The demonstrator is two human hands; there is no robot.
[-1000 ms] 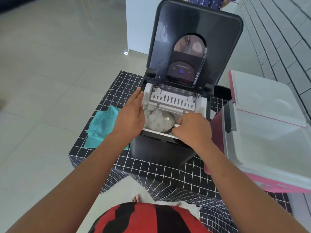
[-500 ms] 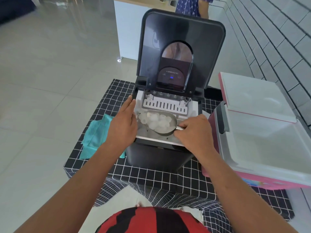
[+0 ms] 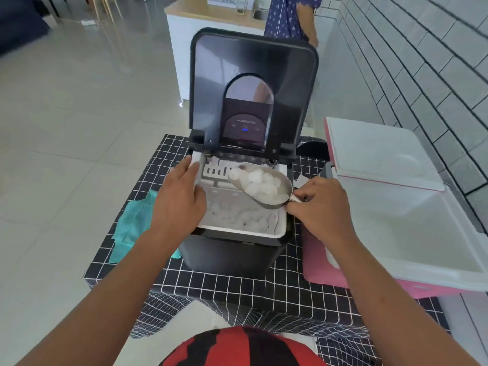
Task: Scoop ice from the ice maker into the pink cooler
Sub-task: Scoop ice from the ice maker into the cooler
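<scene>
Black grid-checked tablecloth on pale tiled floor; left hand spread flat on ice maker, right hand pinching scoop.

The cooler is lying open at right; the raised lid is blocking the ice maker's far side.

A black ice maker sits on a checked cloth with its lid standing up. The right hand holds a shiny metal scoop full of ice above the white bin. The left hand rests on the bin's left edge. The pink cooler (lid open) stands just beside it. A green rag lies on the left.
</scene>
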